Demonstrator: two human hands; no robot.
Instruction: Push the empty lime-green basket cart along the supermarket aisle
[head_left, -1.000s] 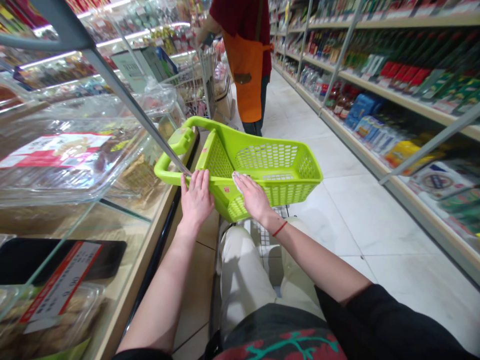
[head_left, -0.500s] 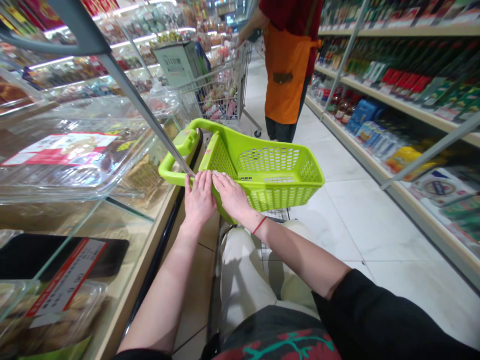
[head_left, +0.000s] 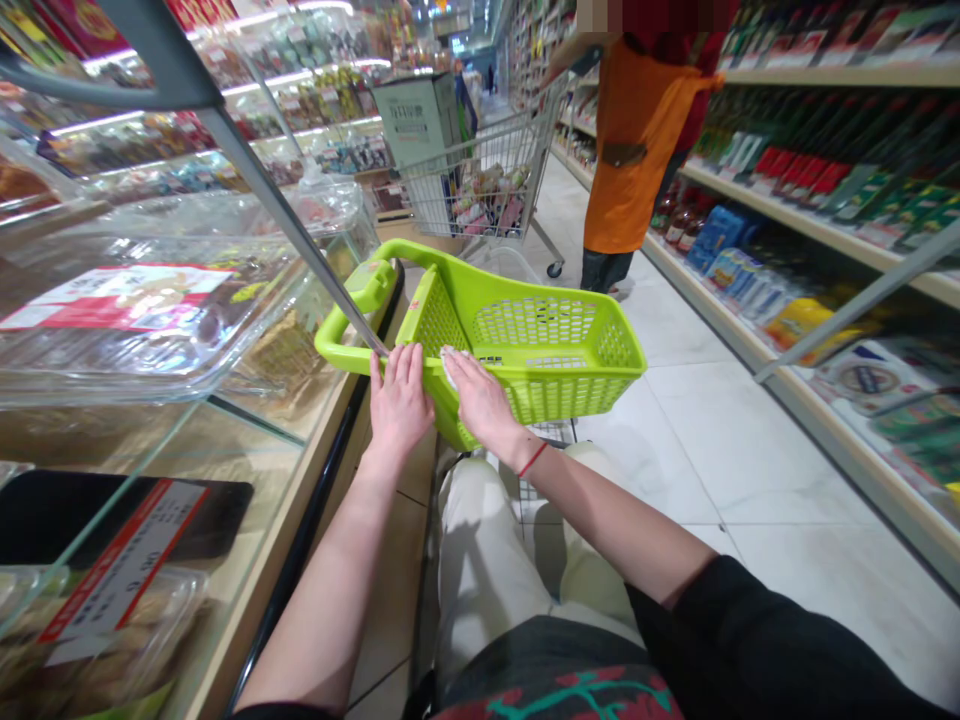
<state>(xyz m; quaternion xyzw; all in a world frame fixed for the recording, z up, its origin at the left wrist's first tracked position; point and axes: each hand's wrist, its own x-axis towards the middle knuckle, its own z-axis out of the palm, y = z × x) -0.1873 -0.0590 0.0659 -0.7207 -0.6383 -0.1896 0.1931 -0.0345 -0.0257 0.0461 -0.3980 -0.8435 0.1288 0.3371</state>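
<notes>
Cataloguing, from the aisle: one lime-green plastic shopping basket [head_left: 556,402] with a long looped handle and perforated walls, held out in front of a person's pale trousers [head_left: 480,570], just beside a glass display counter [head_left: 279,580], with a bit of wire mesh [head_left: 544,433] showing beneath it. Left hand [head_left: 400,405]: laid on the basket's near corner, its fingers [head_left: 396,375] together and straight, resting rather than clamped. Right hand [head_left: 480,403], with a red cord [head_left: 533,459] at the wrist: flat against the inner rim, its fingers [head_left: 469,378] slightly apart and pressing a small white scrap [head_left: 448,366], perhaps a tissue or wipe, though too small to tell. No goods show inside the basket, and neither hand touches the wrapped food packs [head_left: 127,310] under the counter's glass. Further along the aisle: a loaded wire shopping trolley [head_left: 487,180] carrying a pale green carton [head_left: 416,120], pushed by another person in an orange apron [head_left: 634,150]. To the right: long shelves [head_left: 825,225] of bottled and boxed groceries, rising from a white tiled floor [head_left: 750,470]. As things lie, both hands are occupied at the basket, and the white scrap is the one loose item on it.
</notes>
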